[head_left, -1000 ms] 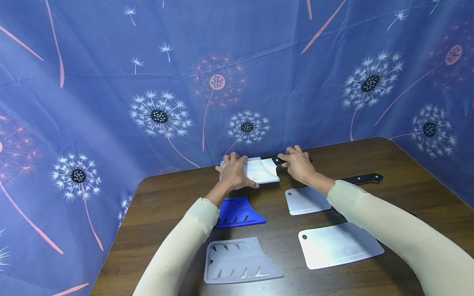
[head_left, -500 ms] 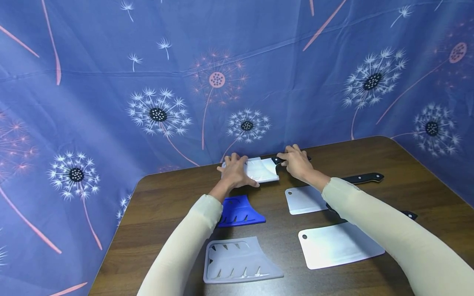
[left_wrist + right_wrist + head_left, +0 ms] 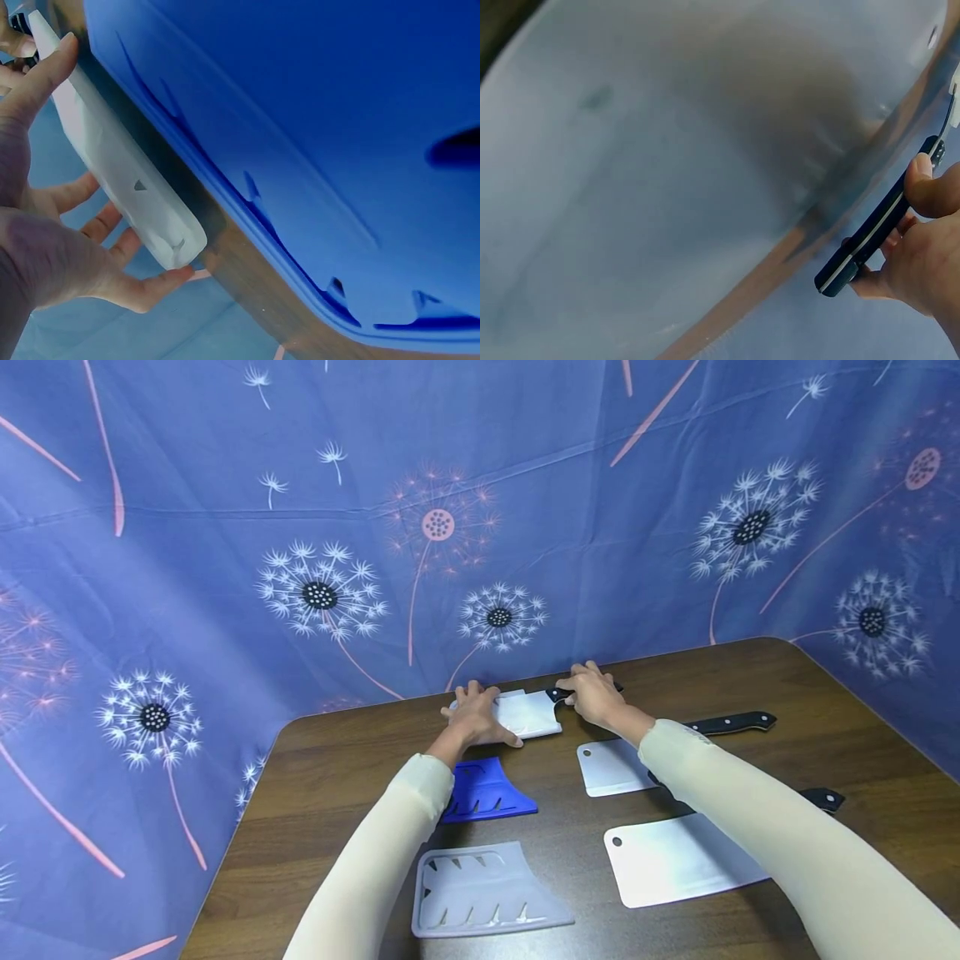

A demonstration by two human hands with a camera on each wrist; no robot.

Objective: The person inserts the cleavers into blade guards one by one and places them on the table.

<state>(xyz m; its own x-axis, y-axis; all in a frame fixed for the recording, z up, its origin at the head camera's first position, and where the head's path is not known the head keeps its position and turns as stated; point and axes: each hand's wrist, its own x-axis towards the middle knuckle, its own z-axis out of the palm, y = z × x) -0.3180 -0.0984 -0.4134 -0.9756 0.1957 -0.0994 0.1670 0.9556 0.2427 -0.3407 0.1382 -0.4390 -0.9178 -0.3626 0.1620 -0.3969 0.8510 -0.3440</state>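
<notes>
At the back of the table a white blade sheath (image 3: 531,715) lies under my left hand (image 3: 472,717). My left hand grips it by opposite edges, thumb on the near side and fingers spread along the far side. My right hand (image 3: 595,695) holds the black handle (image 3: 877,229) of a cleaver, thumb on top and fingers curled below. That cleaver's blade is mostly hidden by the sheath; a thin strip shows by the handle in the right wrist view. A blue blade sheath (image 3: 487,791) lies nearer, partly behind my left sleeve.
A translucent grey blade sheath (image 3: 487,889) lies at the front. Two cleavers lie to the right: a smaller blade (image 3: 617,768) and a larger one (image 3: 671,860), both partly under my right arm. A patterned blue cloth (image 3: 570,527) hangs right behind the table's back edge.
Both hands, with the sheath and cleaver, have shifted slightly toward me, and the right hand a little left. The other sheaths and cleavers stay where they were.
</notes>
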